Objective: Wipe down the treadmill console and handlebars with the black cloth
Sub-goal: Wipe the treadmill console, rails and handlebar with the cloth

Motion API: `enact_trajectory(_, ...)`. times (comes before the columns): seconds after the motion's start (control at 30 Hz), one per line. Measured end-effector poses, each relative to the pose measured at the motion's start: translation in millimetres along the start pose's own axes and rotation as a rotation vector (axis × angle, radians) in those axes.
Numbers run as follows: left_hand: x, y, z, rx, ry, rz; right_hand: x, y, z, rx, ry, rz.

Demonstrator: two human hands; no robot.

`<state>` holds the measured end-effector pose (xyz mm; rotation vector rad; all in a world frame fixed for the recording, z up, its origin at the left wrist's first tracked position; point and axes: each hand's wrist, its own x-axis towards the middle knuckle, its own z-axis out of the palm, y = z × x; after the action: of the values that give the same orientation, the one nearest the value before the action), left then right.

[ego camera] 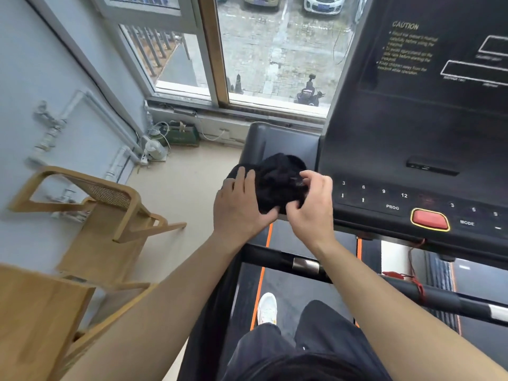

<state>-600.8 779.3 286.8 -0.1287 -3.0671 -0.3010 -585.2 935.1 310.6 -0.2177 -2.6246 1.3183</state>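
A bunched black cloth (277, 182) lies at the left end of the treadmill console (412, 149), over the left tray area. My left hand (242, 204) presses on the cloth's left side with fingers spread over it. My right hand (310, 204) pinches the cloth's right side between thumb and fingers. The console's button strip with a red stop button (429, 219) is just to the right of my right hand. A black handlebar (310, 265) with a metal sensor plate crosses below my wrists.
A wooden chair (110, 213) stands on the floor at the left, beside a wooden tabletop (35, 317) at the lower left. A window (275, 50) is ahead. My legs and a white shoe (267, 307) are on the treadmill belt.
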Motion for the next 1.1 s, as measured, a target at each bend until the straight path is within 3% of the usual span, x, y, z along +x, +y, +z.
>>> enact_trajectory(0.17, 0, 8, -21, 0.093, -0.172, -0.175, 42, -24, -34, 0.033, 0.109, -0.003)
enact_trajectory(0.23, 0, 16, -37, 0.125, -0.202, -0.198, 50, -26, -41, -0.181, 0.030, 0.094)
enact_trajectory(0.3, 5, 21, -53, 0.116, -0.248, -0.207, 44, -17, -41, -0.546, -0.035, 0.149)
enact_trajectory(0.37, 13, 20, -62, 0.132, -0.270, -0.203, 29, -5, -39, -0.707, 0.045, 0.064)
enact_trajectory(0.47, 26, 12, -57, 0.101, -0.119, -0.058, 13, 0, -26, -0.595, 0.064, -0.187)
enact_trajectory(0.53, 31, 7, -42, -0.014, -0.066, 0.148, 1, 2, -5, -0.612, -0.110, -0.296)
enact_trajectory(0.6, 32, 1, -17, -0.017, -0.166, 0.265, -12, 10, 18, -0.680, -0.282, -0.270)
enact_trajectory(0.67, 33, -3, 5, 0.045, -0.230, 0.252, -18, 19, 35, -0.745, -0.316, -0.196)
enact_trajectory(0.77, 47, 0, 17, 0.030, -0.186, 0.198, -9, 18, 46, -0.719, -0.249, -0.101)
enact_trajectory(1.1, 123, 7, 22, 0.009, -0.177, 0.160, 69, 13, 60, -0.679, -0.250, -0.001)
